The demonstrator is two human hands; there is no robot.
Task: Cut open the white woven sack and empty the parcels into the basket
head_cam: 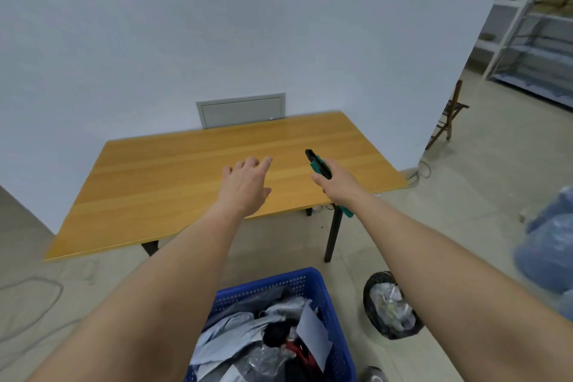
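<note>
Parcel-sorting or storeroom space, plain and sparsely furnished: bare pale wall (217,25), concrete-look floor (483,164), one wooden table (173,183) on black legs. White metal shelving (533,25) stocked with brown boxes stands in the adjoining area at right. On the floor: blue plastic basket (310,281) filled with grey and black mailer parcels (248,329), and a black-lined rubbish bin (392,307).

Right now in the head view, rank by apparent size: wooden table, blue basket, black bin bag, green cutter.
1. wooden table
2. blue basket, cut off by the frame edge and nearer the camera, so its true size is unsure
3. black bin bag
4. green cutter, partly hidden in the right hand
</note>
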